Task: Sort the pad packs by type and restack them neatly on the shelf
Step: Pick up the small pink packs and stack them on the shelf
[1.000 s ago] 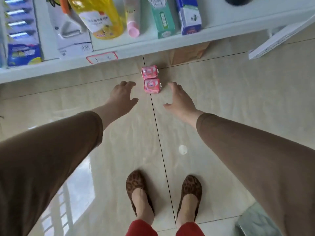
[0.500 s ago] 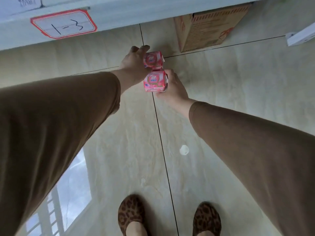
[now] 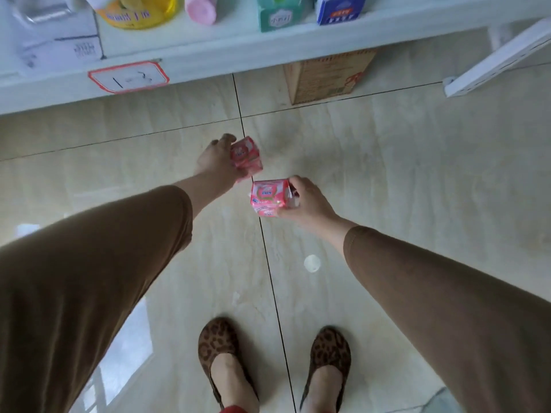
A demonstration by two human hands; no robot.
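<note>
Pink pad packs are being carried, one per hand: the left hand (image 3: 216, 162) is gripping the farther pack (image 3: 246, 156), the right hand (image 3: 304, 201) the nearer pack (image 3: 268, 198), both above the floor (image 3: 387, 174). Next, seemingly, is lifting them to the shelf (image 3: 268, 46) front edge.

left hand (image 3: 215, 162) covers the near side of its pink pack (image 3: 246, 156), whose print is smeared by motion; right hand (image 3: 307, 201) hides the right end of the second pack (image 3: 268, 197), small lettering unreadable; shelf (image 3: 268, 46) goods cut by the top edge: yellow bottle (image 3: 140, 13), pink tube (image 3: 200, 8), green box (image 3: 278, 16), blue carton (image 3: 340, 10); cardboard box (image 3: 325, 76) partly under the shelf; shelf label (image 3: 128, 76) writing blurred
</note>
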